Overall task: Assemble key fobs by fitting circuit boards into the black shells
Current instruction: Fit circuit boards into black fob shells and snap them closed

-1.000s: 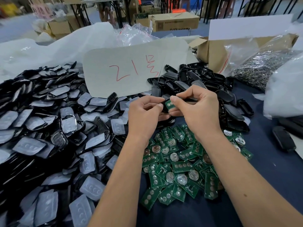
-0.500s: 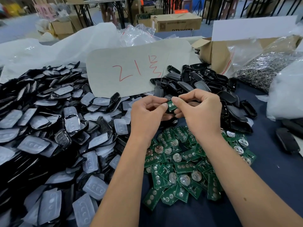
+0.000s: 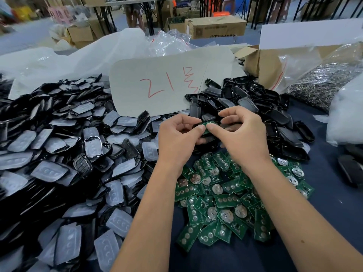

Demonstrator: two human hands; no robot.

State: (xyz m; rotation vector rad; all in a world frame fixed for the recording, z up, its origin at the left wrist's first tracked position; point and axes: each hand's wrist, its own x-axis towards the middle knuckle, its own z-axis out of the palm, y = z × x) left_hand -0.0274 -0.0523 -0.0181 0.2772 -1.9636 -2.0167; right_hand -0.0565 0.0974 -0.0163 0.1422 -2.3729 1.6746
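My left hand [image 3: 177,138] and my right hand [image 3: 243,134] meet above the table and together hold one black shell with a green circuit board [image 3: 206,127] lying in it. Both thumbs press on the board; the curled fingers grip the shell from below, hiding most of it. Under my wrists lies a heap of loose green circuit boards [image 3: 225,201] with coin-cell holders. Empty black shells [image 3: 255,103] are piled behind my hands.
A big pile of black fob parts with clear rubber button pads [image 3: 59,154] fills the left. A grey card marked in red [image 3: 157,85] stands behind. A cardboard box [image 3: 261,65] and a bag of metal rings [image 3: 322,83] sit far right. Dark blue table cloth [image 3: 324,203] shows at right.
The hands stay together on the shell and board. My right fingers have lifted a little and the thumbs have shifted on the board. The camera view has moved slightly.
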